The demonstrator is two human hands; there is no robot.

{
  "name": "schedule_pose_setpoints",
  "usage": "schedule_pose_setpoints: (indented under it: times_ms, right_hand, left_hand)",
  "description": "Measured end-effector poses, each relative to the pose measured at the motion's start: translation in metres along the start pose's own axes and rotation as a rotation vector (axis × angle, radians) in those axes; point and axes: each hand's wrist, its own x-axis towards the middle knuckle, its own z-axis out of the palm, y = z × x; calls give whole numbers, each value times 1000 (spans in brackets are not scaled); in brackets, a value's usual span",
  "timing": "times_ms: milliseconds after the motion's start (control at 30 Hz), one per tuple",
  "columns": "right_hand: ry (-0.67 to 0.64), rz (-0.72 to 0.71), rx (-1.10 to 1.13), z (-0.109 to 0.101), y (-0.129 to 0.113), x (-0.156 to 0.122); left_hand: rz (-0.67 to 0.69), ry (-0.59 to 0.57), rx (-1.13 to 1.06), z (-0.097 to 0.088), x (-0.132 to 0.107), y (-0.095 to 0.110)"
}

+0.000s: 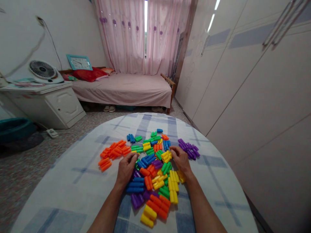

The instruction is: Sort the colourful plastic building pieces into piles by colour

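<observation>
While both your hands reach in over the table, the plastic pieces (151, 170) lie on its checked cloth (77, 194), most of them heaped between your forearms. They are glossy and brightly coloured, each made of short rounded tubes joined side by side. You have an orange pile (115, 150) beyond your left hand (126, 169) and a purple pile (189, 149) just past your right hand (180, 159), each of a single colour. The middle heap mixes blue, green, yellow, orange and purple, with pieces lying at many angles, some on top of others. Nearest you are a yellow block (148, 216) and, touching or just beside it, a broad orange block (159, 205); a column of yellow pieces (173, 186) runs along the heap's right side.

Your right fingertips are at the edge of a yellow cluster (166, 156), but you cannot tell from this view whether they are clamped on it. Your left thumb and forefinger come close together beside a small yellow bit; whether they pinch it cannot be told either. Your left fingers partly cover a green piece (137, 166), your right wrist hides part of another yellow piece (181, 176), and your forearms are cut off at the lower edge. Deep in the heap, overlaps make single pieces hard to separate.
</observation>
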Motion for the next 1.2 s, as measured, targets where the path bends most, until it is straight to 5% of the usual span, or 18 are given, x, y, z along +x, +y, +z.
schedule_pose_setpoints:
  times_ms: [200,633,967,1200]
  right_hand:
    - [-135,-114,-140,0,-4,-3]
    - [-123,-148,-148,5,2,-4]
    - [-4,-22,-140,-14,2,0]
    - [-37,-42,-181,-14,3,-1]
  left_hand:
    - [15,0,61,0,0,-2]
    - [41,-13,108,1,-1,-2]
    - [57,-4,126,1,0,-2]
    - [51,-11,145,1,1,-6]
